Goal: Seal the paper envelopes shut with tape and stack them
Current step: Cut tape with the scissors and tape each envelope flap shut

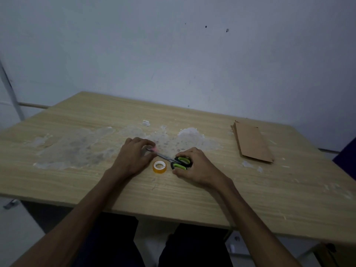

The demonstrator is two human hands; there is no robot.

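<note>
Lying untaped far right, the envelopes (252,143) await sealing; scissors (178,161) are gripped by right hand (194,166) fingers, left hand (134,157) fingers curled at the blade tip.

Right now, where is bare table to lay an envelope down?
Bare wood lies between the right hand and the envelopes, and along the near table edge. Crowded at the tape roll, scissors and left hand.

Green-and-black handles on the scissors (178,162), orange tape roll (159,166) with a white core, brown paper envelopes (252,143), pale wood-grain table (96,182), grey-blue wall (173,54).
</note>
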